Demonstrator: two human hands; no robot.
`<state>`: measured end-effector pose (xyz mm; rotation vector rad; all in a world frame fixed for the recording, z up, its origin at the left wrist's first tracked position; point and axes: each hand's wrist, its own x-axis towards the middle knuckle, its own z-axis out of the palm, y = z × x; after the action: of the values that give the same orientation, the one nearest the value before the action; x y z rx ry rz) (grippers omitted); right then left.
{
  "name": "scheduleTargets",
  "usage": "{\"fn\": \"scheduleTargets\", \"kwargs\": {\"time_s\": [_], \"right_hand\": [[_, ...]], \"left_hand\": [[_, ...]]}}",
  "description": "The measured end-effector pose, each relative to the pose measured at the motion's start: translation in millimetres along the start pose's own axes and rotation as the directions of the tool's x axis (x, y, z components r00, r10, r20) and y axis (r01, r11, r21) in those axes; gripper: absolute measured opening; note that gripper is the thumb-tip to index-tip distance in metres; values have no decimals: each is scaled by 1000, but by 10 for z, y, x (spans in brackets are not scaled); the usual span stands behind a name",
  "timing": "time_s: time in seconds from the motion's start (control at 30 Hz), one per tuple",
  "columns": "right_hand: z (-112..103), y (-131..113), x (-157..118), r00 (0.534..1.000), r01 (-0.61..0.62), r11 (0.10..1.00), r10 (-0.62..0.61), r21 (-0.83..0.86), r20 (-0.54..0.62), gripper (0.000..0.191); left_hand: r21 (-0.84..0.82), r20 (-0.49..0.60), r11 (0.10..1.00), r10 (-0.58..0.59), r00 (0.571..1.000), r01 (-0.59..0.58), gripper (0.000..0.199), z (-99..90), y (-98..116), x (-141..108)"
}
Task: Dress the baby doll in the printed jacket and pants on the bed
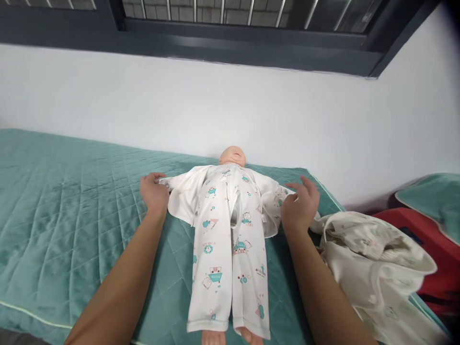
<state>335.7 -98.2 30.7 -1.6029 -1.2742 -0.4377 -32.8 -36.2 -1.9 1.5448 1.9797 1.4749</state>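
A baby doll (233, 156) lies on its back on the green quilted mattress, head toward the wall and feet toward me. It is dressed in white printed baby pants (214, 249), pulled high over the torso. Spread out to both sides under the pants is a white baby shirt (183, 206). My left hand (154, 192) is closed on the end of the shirt at the left. At the right, my right hand (300, 203) pinches the other end, some fingers raised. Between them the cloth is stretched outward. The doll's own hands are hidden.
White baby clothes (373, 258) lie heaped at the right edge of the mattress (89, 215). Beside them are a red bag (427, 239) and a green cushion or cloth (434, 201). A white wall (179, 105) and a barred window stand behind.
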Motion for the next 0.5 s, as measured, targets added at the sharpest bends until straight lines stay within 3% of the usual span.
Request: {"fn": "scheduleTargets", "kwargs": {"time_s": [0.1,0.17,0.23,0.33,0.5], "right_hand": [[37,-181,-97,974,134,988,-146,79,173,33],[135,-274,-124,927,161,976,-201,145,316,37],[257,-304,-96,881,148,978,-198,146,430,45],[418,-257,19,828,191,978,-204,78,522,54],[536,-207,218,732,345,939,-275,9,624,53]], "left_hand": [[37,-86,992,127,988,-125,30,93,140,-32],[74,17,952,296,955,-296,28,209,270,-88],[128,178,892,410,894,-434,32,329,376,-144],[225,338,821,440,832,-525,37,450,455,-181],[319,334,809,392,857,-494,36,498,490,-120]]}}
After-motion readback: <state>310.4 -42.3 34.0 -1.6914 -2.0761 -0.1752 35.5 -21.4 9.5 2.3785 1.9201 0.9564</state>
